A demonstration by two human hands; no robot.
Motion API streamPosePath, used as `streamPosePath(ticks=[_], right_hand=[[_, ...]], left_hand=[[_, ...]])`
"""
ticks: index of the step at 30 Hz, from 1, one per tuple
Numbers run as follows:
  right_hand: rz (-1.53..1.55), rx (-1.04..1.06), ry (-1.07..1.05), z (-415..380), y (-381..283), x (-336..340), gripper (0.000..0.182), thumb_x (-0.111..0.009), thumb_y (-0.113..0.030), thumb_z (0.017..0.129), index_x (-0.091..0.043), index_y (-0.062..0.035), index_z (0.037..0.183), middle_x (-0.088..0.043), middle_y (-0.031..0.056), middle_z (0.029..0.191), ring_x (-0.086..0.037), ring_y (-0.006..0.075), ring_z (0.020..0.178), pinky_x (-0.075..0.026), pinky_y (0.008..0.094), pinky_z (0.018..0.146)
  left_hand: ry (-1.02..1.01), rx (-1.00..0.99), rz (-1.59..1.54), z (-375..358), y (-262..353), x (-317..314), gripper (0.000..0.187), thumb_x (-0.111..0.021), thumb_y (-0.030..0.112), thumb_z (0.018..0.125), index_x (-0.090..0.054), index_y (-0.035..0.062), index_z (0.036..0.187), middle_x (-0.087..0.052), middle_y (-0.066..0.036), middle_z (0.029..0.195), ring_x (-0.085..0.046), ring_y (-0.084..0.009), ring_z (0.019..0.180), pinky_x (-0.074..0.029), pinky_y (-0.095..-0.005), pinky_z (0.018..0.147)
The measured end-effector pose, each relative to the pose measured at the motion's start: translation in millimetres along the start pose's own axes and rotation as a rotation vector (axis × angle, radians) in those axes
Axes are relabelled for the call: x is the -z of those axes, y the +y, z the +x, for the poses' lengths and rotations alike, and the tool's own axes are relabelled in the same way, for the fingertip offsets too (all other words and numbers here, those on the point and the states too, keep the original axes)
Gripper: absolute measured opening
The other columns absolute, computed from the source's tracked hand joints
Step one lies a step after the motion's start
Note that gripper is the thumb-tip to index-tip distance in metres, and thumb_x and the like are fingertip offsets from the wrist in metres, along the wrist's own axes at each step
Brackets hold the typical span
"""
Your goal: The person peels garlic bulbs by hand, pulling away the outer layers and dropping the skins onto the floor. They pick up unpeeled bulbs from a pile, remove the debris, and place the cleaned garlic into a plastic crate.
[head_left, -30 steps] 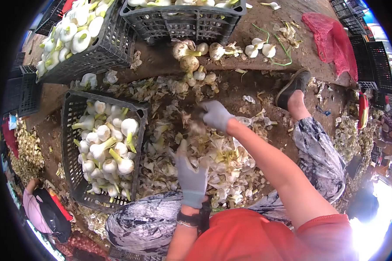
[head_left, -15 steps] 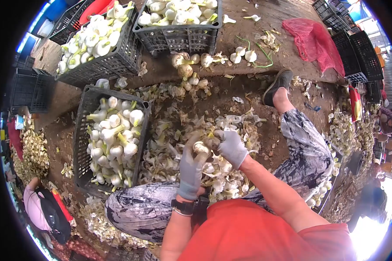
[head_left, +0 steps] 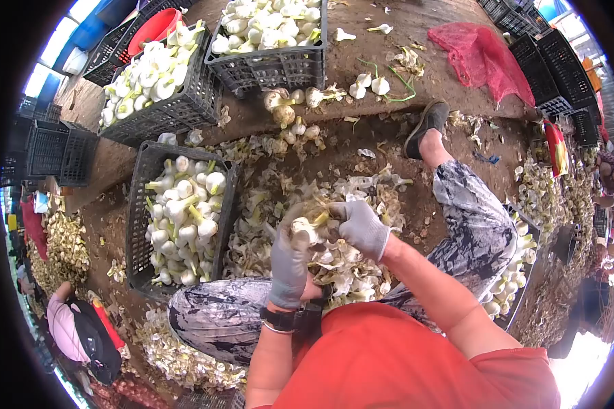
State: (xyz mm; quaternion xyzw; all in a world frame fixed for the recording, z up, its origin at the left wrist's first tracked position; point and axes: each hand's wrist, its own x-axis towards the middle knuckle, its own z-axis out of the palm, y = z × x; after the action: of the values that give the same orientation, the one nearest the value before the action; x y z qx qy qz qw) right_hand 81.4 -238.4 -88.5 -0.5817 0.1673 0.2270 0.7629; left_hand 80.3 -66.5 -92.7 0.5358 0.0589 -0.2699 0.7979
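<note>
So the left hand [head_left: 290, 264], in a grey glove, is wrapped part-way around a garlic bulb [head_left: 307, 228], fingers curled in rather than spread. The right hand [head_left: 363, 230], also gloved, is right up at the bulb's other side with fingers bent in by some brownish husk. Its fingertips are hidden, so I can't tell how tightly it's closed or whether it has hold of anything. The bulb sits between the two hands, above a heap of garlic skins [head_left: 348, 276] on the ground between the legs.

What would worry me: the left grip looks more like a cradle than a clamp, and smooth garlic against glove fabric could slip. One hard sideways tug from the right hand could twist the bulb loose, and a pale bulb dropped in pale skins would be a pain to spot. Pulling too hard might also split cloves off. The black plastic crate [head_left: 138, 235] beside the left knee is piled with cleaned bulbs, so an elbow bump could roll a few out.
</note>
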Motion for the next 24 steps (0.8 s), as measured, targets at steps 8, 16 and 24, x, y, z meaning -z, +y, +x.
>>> streamPosePath(ticks=[8, 16, 24], right_hand=[[-0.048, 0.058, 0.015, -12, 6, 9, 0.024, -0.062, 0.004, 0.082, -0.065, 0.0031, 0.106, -0.067, 0.0009, 0.091, -0.055, 0.0049, 0.082, -0.048, 0.0225, 0.071], [0.635, -0.141, 0.080, -12, 13, -1, 0.035, -0.071, -0.003, 0.082, -0.063, -0.0031, 0.116, -0.067, 0.0047, 0.091, -0.062, 0.0123, 0.070, -0.051, 0.0267, 0.056], [-0.363, 0.024, -0.105, -24, -12, 15, 0.030, -0.064, 0.003, 0.080, -0.065, -0.0001, 0.110, -0.064, 0.0021, 0.085, -0.056, 0.0067, 0.074, -0.047, 0.0217, 0.068]], left_hand=[[-0.016, 0.200, -0.316, -3, -20, 4, 0.058, -0.048, 0.046, 0.098, -0.048, -0.0017, 0.131, -0.064, -0.009, 0.107, -0.064, -0.0148, 0.087, -0.053, -0.0253, 0.067], [0.052, -0.349, 0.440, 1, -13, -13, 0.067, -0.078, 0.025, 0.083, -0.045, -0.0032, 0.134, -0.054, -0.011, 0.122, -0.056, -0.0172, 0.107, -0.048, -0.0315, 0.094], [-0.044, 0.270, -0.206, -13, -3, 7, 0.063, -0.056, 0.055, 0.092, -0.050, 0.0040, 0.129, -0.058, -0.008, 0.117, -0.057, -0.0146, 0.096, -0.046, -0.0230, 0.073]])
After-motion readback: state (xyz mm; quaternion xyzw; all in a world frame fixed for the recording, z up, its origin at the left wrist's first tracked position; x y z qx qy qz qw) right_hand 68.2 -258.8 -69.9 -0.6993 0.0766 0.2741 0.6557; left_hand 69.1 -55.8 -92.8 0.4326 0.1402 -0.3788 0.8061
